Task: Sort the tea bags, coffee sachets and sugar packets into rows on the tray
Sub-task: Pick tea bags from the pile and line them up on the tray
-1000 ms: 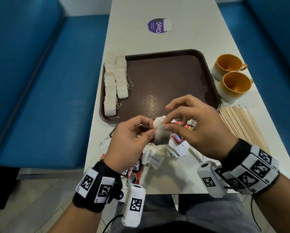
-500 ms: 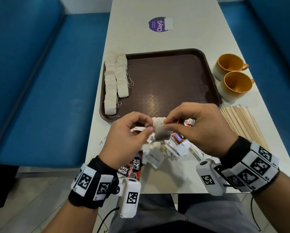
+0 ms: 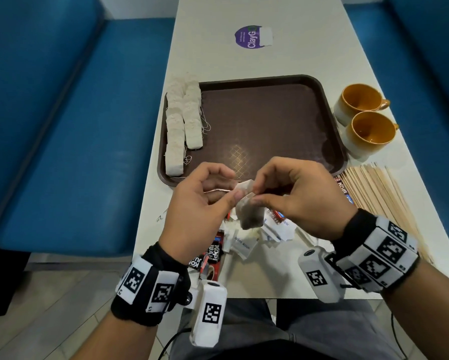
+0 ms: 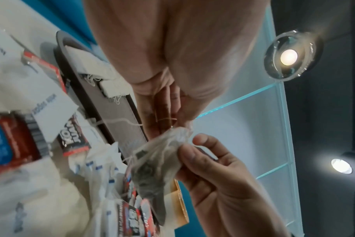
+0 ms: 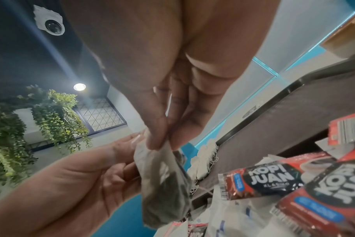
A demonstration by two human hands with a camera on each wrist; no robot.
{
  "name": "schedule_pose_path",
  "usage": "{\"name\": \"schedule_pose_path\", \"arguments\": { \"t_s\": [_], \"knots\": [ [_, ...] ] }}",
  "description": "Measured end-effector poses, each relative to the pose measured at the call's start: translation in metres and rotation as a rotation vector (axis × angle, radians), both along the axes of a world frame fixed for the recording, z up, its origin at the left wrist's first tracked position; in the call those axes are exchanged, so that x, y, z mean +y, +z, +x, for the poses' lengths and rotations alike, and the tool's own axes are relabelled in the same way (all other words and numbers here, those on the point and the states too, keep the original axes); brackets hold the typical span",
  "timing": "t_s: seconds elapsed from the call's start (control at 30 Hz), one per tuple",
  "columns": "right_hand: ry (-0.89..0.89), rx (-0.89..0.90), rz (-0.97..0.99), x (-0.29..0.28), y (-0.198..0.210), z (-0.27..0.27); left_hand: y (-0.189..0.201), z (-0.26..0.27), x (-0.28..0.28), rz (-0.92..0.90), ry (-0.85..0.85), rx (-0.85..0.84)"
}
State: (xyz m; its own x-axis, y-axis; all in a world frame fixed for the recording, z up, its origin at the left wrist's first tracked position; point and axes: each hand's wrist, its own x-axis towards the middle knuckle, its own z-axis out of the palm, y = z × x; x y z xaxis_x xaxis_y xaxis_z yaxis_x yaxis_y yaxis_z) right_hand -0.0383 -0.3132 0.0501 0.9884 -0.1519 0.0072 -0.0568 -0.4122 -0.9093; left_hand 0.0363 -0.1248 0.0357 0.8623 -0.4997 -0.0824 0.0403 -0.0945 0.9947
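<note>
A grey-brown tea bag (image 3: 250, 214) hangs just above the loose pile of sachets (image 3: 244, 245), near the front rim of the brown tray (image 3: 270, 120). My right hand (image 3: 255, 195) pinches the bag's top between thumb and forefinger, as the right wrist view shows at the tea bag (image 5: 164, 184). My left hand (image 3: 232, 187) pinches its upper edge from the left, and the string (image 4: 164, 119) lies across its fingers. Several white tea bags (image 3: 184, 126) lie in two rows along the tray's left side. Red Kopi Juan coffee sachets (image 5: 270, 179) and white sugar packets (image 3: 278, 227) lie mixed in the pile.
Two orange cups (image 3: 358, 100) stand right of the tray, with a fan of wooden stirrers (image 3: 379, 193) in front of them. A purple sticker (image 3: 252, 37) is on the far tabletop. Blue bench seats flank the table on both sides.
Both hands have kept hold of the tea bag above the pile. The left fingers have shifted on its string, and the bag hangs a little lower under the right pinch.
</note>
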Motion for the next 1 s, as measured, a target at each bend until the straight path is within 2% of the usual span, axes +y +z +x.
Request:
{"name": "schedule_pose_path", "arguments": {
  "t_s": [0.3,0.43,0.67,0.9,1.0],
  "knots": [
    [-0.045,-0.008,-0.015,0.007,0.004,0.006,0.003,0.007,0.006,-0.005,0.001,0.109],
    [-0.072,-0.004,0.022,0.011,0.002,0.01,0.001,0.012,0.009,-0.017,0.021,0.114],
    [-0.024,0.112,-0.011,0.011,-0.004,0.021,-0.002,0.018,0.013,-0.016,0.071,0.095],
    [-0.022,0.079,0.015,0.014,-0.003,0.025,-0.011,0.022,0.017,-0.036,0.059,0.17],
    [-0.051,0.077,0.005,0.014,-0.005,0.026,-0.014,0.022,0.017,0.001,0.084,0.12]
  ]
}}
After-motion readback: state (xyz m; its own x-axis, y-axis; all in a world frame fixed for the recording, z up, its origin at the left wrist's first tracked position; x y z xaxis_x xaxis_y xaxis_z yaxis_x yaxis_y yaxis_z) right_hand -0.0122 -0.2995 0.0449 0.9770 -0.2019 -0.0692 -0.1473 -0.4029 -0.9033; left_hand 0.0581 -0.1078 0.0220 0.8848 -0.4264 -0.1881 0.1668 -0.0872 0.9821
